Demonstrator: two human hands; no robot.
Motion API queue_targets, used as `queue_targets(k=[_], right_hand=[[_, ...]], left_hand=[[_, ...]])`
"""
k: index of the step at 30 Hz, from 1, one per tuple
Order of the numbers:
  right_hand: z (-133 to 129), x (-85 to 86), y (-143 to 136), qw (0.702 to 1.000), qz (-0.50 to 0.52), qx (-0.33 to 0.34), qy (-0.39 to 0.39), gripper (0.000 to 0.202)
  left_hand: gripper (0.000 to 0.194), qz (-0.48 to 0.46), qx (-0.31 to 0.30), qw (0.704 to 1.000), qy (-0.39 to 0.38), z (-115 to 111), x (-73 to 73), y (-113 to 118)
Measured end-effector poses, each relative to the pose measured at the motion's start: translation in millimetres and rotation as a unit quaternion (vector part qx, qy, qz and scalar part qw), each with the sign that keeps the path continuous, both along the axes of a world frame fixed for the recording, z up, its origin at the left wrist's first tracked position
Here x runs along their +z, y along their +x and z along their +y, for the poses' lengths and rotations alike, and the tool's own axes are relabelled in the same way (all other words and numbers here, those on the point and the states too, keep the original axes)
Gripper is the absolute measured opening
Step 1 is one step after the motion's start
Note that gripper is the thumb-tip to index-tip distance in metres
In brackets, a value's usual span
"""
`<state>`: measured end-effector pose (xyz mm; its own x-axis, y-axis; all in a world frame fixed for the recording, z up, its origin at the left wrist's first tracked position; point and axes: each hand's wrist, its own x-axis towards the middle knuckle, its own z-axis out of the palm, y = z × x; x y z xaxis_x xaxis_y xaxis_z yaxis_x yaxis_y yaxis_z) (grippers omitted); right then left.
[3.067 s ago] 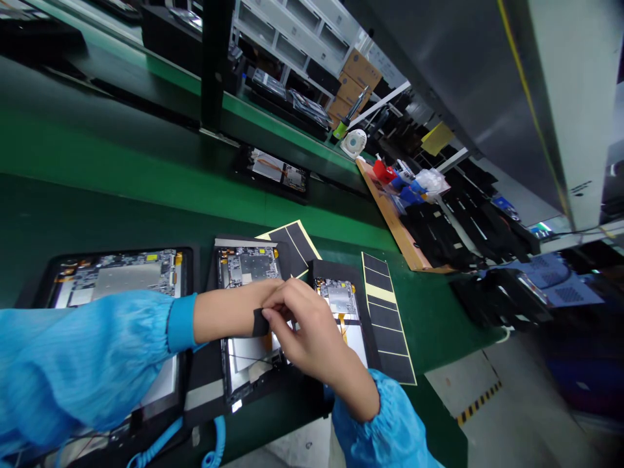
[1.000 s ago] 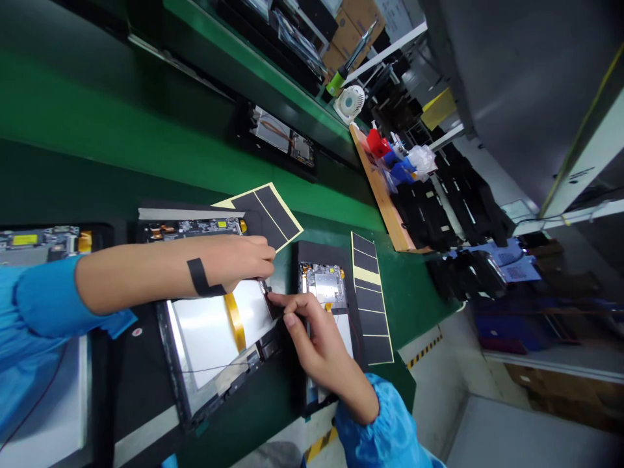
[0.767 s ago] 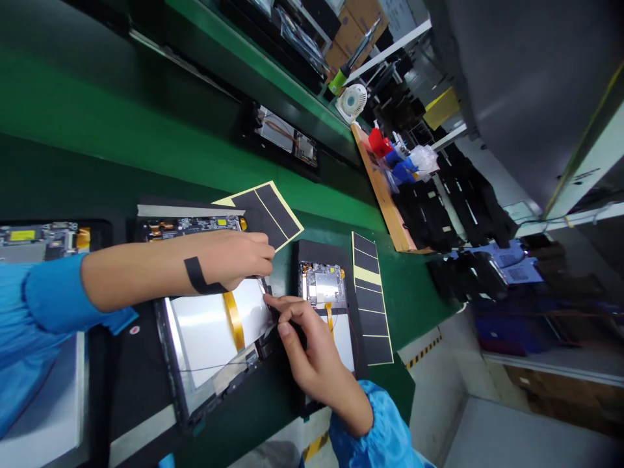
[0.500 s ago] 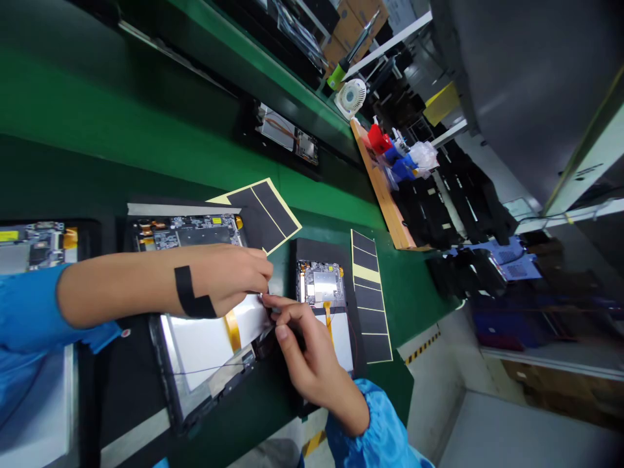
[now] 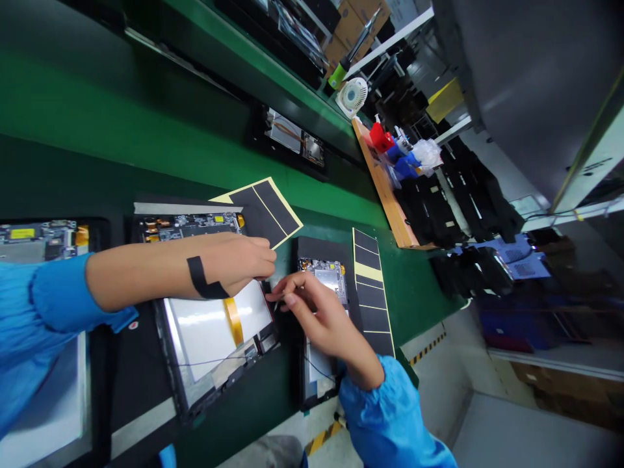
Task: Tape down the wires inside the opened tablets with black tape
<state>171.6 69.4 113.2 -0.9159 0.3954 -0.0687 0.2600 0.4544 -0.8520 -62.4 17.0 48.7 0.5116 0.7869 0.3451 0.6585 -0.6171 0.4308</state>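
Note:
An opened tablet (image 5: 214, 364) lies below my left hand (image 5: 246, 263), with its circuit board, silver battery (image 5: 205, 335) and orange ribbon cable (image 5: 234, 322) showing. My left hand's fingers are curled together at the tablet's right edge; whatever they hold is hidden. Pieces of black tape (image 5: 199, 276) stick to the back of that wrist. Close beside it, my right hand (image 5: 316, 309) is closed in a pinch at the same edge. A small pale tip shows at its fingers, too small to name. A thin dark wire crosses the tablet's lower part.
A second opened tablet (image 5: 319, 383) lies partly under my right arm, and another (image 5: 24, 250) is at far left. Sheets of black adhesive strips (image 5: 273, 205) lie behind. One more device (image 5: 292, 136) sits in the channel beyond. A small white fan (image 5: 351, 96) stands farther back.
My right hand has moved slightly up along the tablet's edge, and its fingers have drawn closer together. My left hand has shifted slightly up and right. The view has shifted a little.

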Motion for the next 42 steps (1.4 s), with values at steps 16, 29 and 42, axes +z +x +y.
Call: queue_targets(k=[16,29,42], right_hand=[[21,-13.7,-34,0.987,-0.009,0.066,0.147,0.01],[12,-28.5,-40,0.968,-0.065,0.011,0.241,0.015],[-14,-2.0,10,0.966,-0.057,0.083,0.239,0.043]], left_hand=[[0.024,-0.064,0.038,0.997,-0.013,2,4.2,-7],[0.026,-0.05,0.074,0.995,-0.037,5,10.0,-13],[0.03,-0.04,0.058,0.994,-0.08,5,14.5,-21]])
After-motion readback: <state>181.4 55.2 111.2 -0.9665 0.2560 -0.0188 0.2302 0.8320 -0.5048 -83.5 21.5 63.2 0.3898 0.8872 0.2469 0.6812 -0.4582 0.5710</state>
